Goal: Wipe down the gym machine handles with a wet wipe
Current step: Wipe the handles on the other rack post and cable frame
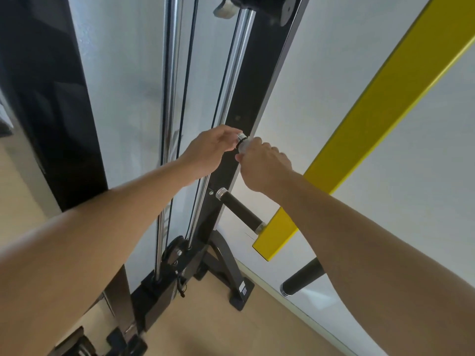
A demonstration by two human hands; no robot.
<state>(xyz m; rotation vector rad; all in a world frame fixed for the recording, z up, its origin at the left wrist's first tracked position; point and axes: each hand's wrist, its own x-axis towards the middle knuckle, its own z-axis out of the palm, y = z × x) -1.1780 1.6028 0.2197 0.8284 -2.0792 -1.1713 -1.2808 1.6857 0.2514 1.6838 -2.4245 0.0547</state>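
A black gym machine handle with a chrome end cap (241, 137) sticks out from the yellow frame at hand height. My right hand (264, 167) is wrapped around this handle with a white wet wipe (243, 147) pressed against it; most of the grip is hidden under the hand. My left hand (209, 152) rests at the handle's chrome end, fingers curled beside the cap. A second black handle (240, 211) with a chrome cap lies bare just below. A third black handle (302, 280) shows lower right.
The yellow steel beam (372, 119) runs diagonally from lower centre to upper right. A black upright (259, 80) with chrome guide rods (171, 73) and cables stands behind the hands. Its black foot (239, 291) sits on the tan floor beside the white wall.
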